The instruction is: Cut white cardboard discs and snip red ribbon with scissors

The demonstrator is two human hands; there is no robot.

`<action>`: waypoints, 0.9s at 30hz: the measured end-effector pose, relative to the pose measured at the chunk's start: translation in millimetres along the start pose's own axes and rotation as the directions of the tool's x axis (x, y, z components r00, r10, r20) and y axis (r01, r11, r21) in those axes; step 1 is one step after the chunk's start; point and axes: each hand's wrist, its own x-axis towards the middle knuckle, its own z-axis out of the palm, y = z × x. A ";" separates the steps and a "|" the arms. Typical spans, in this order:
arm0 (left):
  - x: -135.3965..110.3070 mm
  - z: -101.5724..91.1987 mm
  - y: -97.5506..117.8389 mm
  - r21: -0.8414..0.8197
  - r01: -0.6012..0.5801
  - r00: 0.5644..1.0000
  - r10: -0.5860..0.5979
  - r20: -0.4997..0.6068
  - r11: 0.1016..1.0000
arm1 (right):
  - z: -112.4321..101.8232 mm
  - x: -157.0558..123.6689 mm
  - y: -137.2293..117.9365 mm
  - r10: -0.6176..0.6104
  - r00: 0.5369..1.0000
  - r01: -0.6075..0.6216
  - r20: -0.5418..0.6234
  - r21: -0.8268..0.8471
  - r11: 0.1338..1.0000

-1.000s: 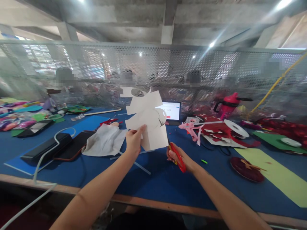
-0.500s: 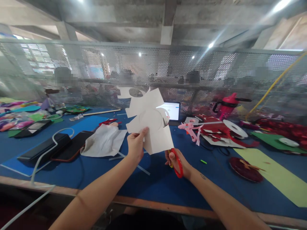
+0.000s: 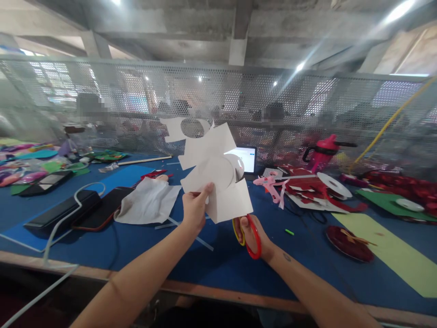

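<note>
One paper [image 3: 223,202], scissors [image 3: 258,245] at lower edge

Right hand [image 3: 264,237]: fingers wrapped round scissors' handles, just below paper's lower right corner; blades hidden, can't tell spread. Left hand [image 3: 195,212]: fingers pinching paper's lower left, nearer its middle. Paper held above worktop [image 3: 218,269], up-left of right fingers; long axis unclear. Screen [image 3: 250,158] behind.

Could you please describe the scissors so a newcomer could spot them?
Above the blue table, find the white paper in the left hand. At its lower right corner, the right hand grips the scissors: one handle loop red, the other yellow, unlike the plain paper.
</note>
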 end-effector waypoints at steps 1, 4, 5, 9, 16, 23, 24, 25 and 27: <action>-0.2 0.0 -0.1 -0.002 0.001 1.000 -0.001 0.002 1.000 | 0.6 -0.4 -0.3 0.009 1.000 -0.009 -0.005 0.007 1.000; -0.4 -0.2 0.3 -0.002 0.007 1.000 -0.007 0.003 1.000 | 0.7 -0.9 -3.2 0.027 1.000 -0.027 -0.012 -0.007 1.000; -0.4 -0.3 0.6 -0.001 0.007 1.000 -0.007 0.000 1.000 | 0.3 -1.0 -4.3 0.032 0.999 -0.033 -0.015 -0.020 0.999; 0.0 -0.7 1.9 0.003 -0.001 1.000 0.001 0.003 1.000 | -1.4 -1.4 -6.3 0.058 0.998 -0.059 -0.033 -0.053 0.997; 3.5 -1.9 4.1 -0.042 -0.053 0.998 0.055 0.032 0.998 | -6.7 0.7 -3.3 0.018 1.000 -0.018 0.006 -0.020 1.000; 1.9 -2.5 4.7 0.032 -0.112 0.992 0.110 0.061 0.993 | -12.4 0.9 -0.8 0.004 1.000 -0.005 0.020 0.029 1.000; 1.1 -2.1 4.9 0.031 -0.118 0.991 0.116 0.068 0.992 | -12.6 0.8 0.5 -0.001 1.000 0.001 0.014 0.048 0.999; 0.3 -1.8 5.3 0.027 -0.125 0.990 0.123 0.073 0.992 | -12.5 0.7 1.9 -0.007 1.000 0.006 0.012 0.070 0.998; -0.7 -1.2 6.5 0.016 -0.133 0.988 0.132 0.082 0.991 | -11.6 0.9 4.3 -0.013 1.000 0.011 0.016 0.112 0.994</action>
